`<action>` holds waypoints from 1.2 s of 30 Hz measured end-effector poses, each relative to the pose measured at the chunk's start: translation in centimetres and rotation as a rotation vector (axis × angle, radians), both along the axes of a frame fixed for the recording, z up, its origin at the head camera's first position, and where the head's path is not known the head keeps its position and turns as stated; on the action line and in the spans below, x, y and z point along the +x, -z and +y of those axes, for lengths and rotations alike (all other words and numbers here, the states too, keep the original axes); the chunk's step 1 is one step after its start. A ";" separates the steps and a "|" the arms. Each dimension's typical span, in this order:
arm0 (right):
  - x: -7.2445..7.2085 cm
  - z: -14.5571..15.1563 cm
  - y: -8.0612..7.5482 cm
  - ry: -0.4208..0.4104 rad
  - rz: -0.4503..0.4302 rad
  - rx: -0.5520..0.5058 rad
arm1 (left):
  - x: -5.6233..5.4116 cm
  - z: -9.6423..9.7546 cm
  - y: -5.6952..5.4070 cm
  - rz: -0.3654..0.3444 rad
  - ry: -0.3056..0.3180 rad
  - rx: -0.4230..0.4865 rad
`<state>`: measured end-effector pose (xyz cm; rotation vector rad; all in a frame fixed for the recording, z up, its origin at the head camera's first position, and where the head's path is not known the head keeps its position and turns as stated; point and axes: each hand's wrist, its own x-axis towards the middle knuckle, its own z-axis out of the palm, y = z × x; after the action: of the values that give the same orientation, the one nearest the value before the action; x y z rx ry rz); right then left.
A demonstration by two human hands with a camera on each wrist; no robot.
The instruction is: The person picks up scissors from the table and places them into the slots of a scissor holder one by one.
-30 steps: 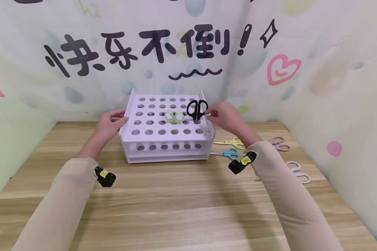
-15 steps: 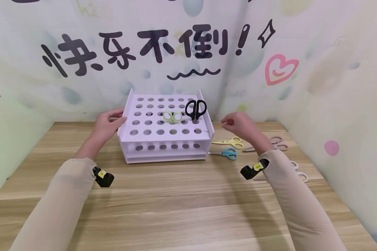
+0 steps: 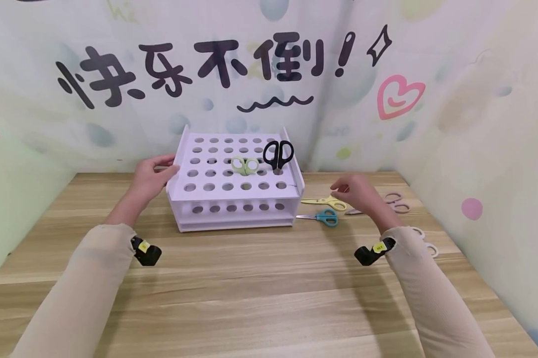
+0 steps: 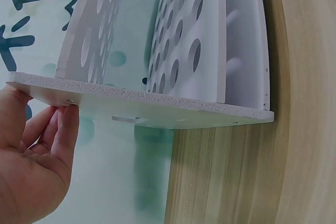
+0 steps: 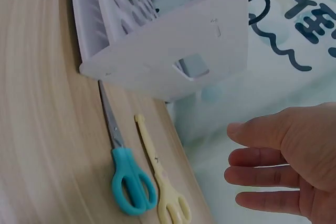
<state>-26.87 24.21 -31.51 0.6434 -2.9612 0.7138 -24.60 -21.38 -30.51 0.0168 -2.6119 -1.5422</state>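
My left hand [image 3: 148, 180] touches the outer face of the left side panel of a white rack [image 3: 193, 197] with rows of round holes; in the left wrist view its fingertips [image 4: 68, 113] lie against the panel. Black-handled scissors [image 3: 277, 161] stand handles up in a hole at the rack's right. Left of them, light green scissors [image 3: 245, 169] stand in another hole, handles low over the top. My right hand [image 3: 356, 193] hovers right of the rack, holding nothing, fingers relaxed, above the yellow scissors [image 3: 336, 204]. Blue scissors [image 3: 327, 218] lie closer to me.
Farther right on the wooden table [image 3: 233, 298] lie mauve scissors [image 3: 401, 208] and white scissors [image 3: 432, 248], both partly behind the right arm. A patterned cloth wall [image 3: 363, 124] closes off the back, just behind the rack.
My right hand has left the black scissors beside the rack's right panel and moved right and down toward the yellow scissors. The left hand stays at the rack.
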 end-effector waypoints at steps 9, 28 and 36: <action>0.7 1.4 2.0 0.012 -0.037 -0.011 | 0.1 0.0 0.0 0.014 0.003 -0.004; 2.0 2.3 6.5 0.134 -0.119 -0.035 | -0.1 0.0 0.0 0.009 0.001 0.003; 2.3 2.1 7.3 0.171 -0.098 -0.038 | -0.2 0.0 0.1 -0.009 -0.010 0.008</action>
<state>-24.56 26.30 -38.79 0.3574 -3.0339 0.8055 -24.75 -21.42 -30.62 0.0381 -2.6085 -1.5527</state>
